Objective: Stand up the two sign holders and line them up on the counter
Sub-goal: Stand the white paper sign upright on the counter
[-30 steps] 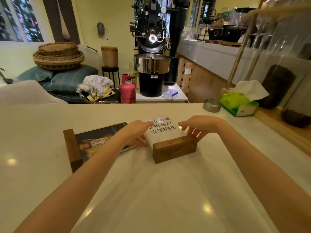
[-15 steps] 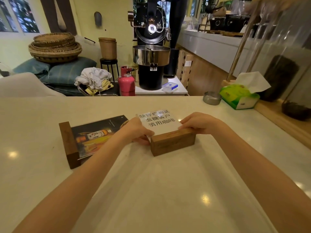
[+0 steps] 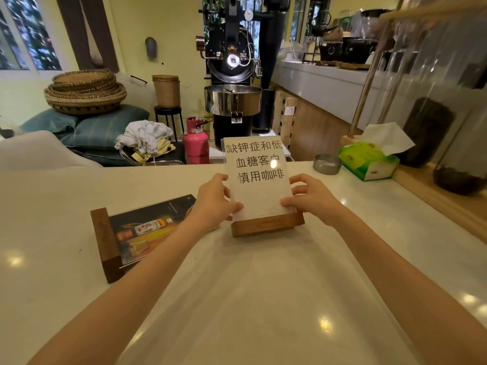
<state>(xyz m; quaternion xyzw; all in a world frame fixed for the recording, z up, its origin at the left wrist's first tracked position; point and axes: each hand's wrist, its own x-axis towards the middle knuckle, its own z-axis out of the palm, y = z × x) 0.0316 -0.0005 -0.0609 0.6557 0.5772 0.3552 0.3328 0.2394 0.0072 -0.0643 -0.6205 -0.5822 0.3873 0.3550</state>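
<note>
A white text sign holder (image 3: 259, 191) with black characters stands upright on its wooden base in the middle of the pale counter (image 3: 263, 299). My left hand (image 3: 214, 201) grips its left edge and my right hand (image 3: 312, 198) grips its right edge, thumbs on the front face. A second sign holder (image 3: 139, 230), with a dark drink picture and a wooden base at its left end, lies flat on the counter to the left, partly under my left wrist.
A metal ashtray (image 3: 326, 163) and a green tissue box (image 3: 369, 160) sit at the counter's far right. A wooden ledge with dark jars (image 3: 458, 177) runs along the right side. Beyond the far edge stand a pink gas cylinder (image 3: 195, 143) and a black roaster (image 3: 233, 83).
The text sign was lying flat a second ago; both hands have tipped it up and it now stands upright on its base. The picture sign has not moved.
</note>
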